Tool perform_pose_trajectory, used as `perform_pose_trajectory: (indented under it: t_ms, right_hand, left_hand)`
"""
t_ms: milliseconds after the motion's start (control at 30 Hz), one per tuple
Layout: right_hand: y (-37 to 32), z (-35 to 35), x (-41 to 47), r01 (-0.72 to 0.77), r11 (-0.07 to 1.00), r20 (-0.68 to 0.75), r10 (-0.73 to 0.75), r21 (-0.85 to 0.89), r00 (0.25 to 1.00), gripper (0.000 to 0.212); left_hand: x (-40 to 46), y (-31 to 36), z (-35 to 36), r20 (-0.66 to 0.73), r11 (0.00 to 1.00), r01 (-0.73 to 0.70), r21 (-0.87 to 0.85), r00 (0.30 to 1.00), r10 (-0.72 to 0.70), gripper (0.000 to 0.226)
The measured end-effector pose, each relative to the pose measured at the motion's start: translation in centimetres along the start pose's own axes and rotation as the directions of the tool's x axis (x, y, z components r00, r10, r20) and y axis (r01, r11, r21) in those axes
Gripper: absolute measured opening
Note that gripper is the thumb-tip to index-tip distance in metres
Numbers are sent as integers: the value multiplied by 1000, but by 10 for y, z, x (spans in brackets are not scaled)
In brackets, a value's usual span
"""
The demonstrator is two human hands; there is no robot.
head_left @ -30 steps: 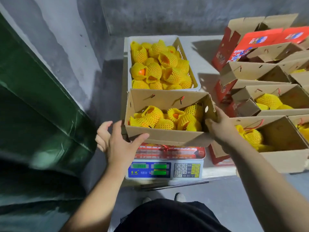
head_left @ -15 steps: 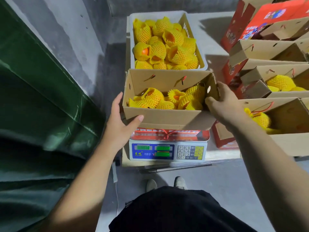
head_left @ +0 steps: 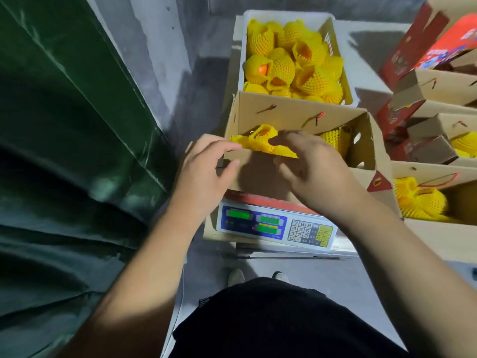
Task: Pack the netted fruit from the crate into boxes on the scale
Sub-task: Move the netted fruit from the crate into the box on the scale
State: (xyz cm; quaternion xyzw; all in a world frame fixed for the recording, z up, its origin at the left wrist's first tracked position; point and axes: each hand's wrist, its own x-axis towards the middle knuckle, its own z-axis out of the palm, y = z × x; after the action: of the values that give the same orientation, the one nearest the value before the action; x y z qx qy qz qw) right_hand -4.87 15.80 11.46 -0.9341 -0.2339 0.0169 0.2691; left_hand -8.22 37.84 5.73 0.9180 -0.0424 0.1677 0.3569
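We are at the weighing and topping-up step: the open cardboard box sits on the scale, whose green displays are lit but too blurred for us to read. Our left hand is at the box's near left corner, thumb and forefinger pinching the tip of a yellow foam net at the rim. Our right hand reaches over the near wall with its grip curled onto the same net from the other end; whether a fruit sits inside that net we cannot tell, though an orange spot shows just behind it. More netted fruit lies against the box's right wall. The white crate just behind the box is heaped with netted fruit, so supply is plentiful. Other boxes with fruit stand on the worktop to the right. We judge the next move calls for settling this piece into the box, letting both hands off so the scale reads true, then reaching past the far wall to the crate if weight is short.
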Motion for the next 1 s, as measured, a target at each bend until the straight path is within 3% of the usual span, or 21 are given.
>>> perform_pose_trajectory:
  t_ms: [100, 233, 533, 733, 1000]
  right_hand:
    - [-3, 9, 3, -22, 996, 77, 29, -90, 997, 44]
    - [-8, 18, 4, -59, 988, 80, 71, -145, 994, 54]
    - [-8, 19, 5, -63, 995, 10, 64, -73, 998, 42]
    - [0, 8, 12, -69, 998, -42, 68, -13, 997, 41]
    - [30, -25, 38, -64, 997, -95, 67, 38, 993, 42]
  left_hand:
    - [-5, 2, -4, 11, 1000, 25, -8, 1000, -25, 26]
    - [-8, 2, -8, 8, 1000, 19, -9, 1000, -19, 24]
    - [7, 3, -10, -47, 999, -45, 2, 998, 45, 20]
    - [32, 15, -2, 0, 995, -98, -32, 995, 98, 20]
    - [85, 53, 24, 77, 991, -64, -117, 994, 74, 19]
